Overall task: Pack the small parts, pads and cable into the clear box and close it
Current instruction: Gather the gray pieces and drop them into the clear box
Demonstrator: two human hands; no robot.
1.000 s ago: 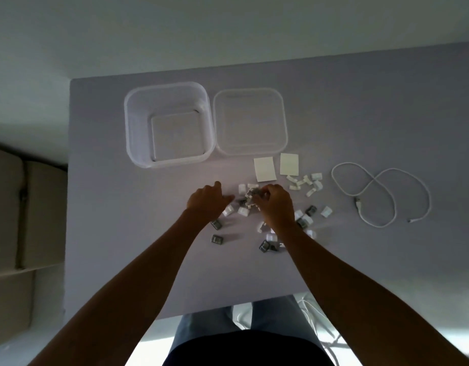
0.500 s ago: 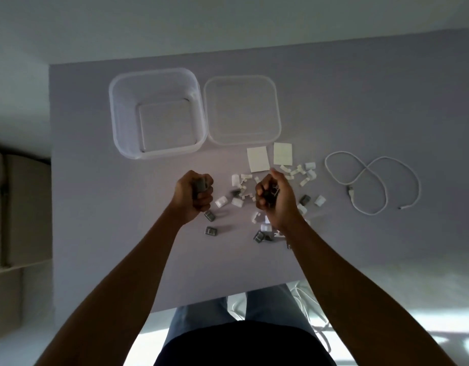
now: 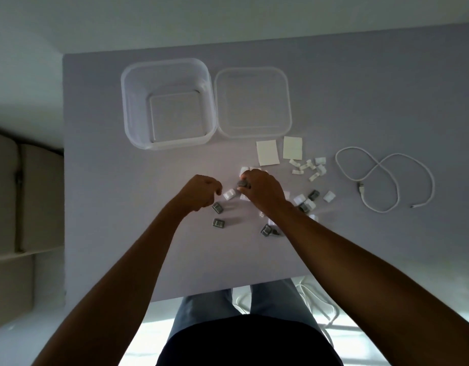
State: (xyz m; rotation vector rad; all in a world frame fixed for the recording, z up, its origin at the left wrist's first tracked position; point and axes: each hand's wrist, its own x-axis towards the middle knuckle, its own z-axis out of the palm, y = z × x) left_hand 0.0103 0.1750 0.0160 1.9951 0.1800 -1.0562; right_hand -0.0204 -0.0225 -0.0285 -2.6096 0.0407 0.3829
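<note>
Nearest us on the pale grey worktop (image 3: 101, 180), our curled left hand (image 3: 199, 192) may hold something; we cannot tell. Our right hand (image 3: 262, 191) pinches one of the small grey and white plastic parts (image 3: 304, 203), light and slippery, best scooped together. Beyond lie thin, floppy cream pads (image 3: 267, 152), the limp white cable (image 3: 386, 180), the empty clear plastic box (image 3: 168, 103) and its lid (image 3: 253, 101).

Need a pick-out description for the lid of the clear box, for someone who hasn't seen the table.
Start at the grey table and find the deep clear square plastic box at its far side. The clear flat square lid lies right beside it on its right, just beyond the two pale rectangular pads. Unlike the box, it is shallow, with only a low rim and no tall walls.
</note>
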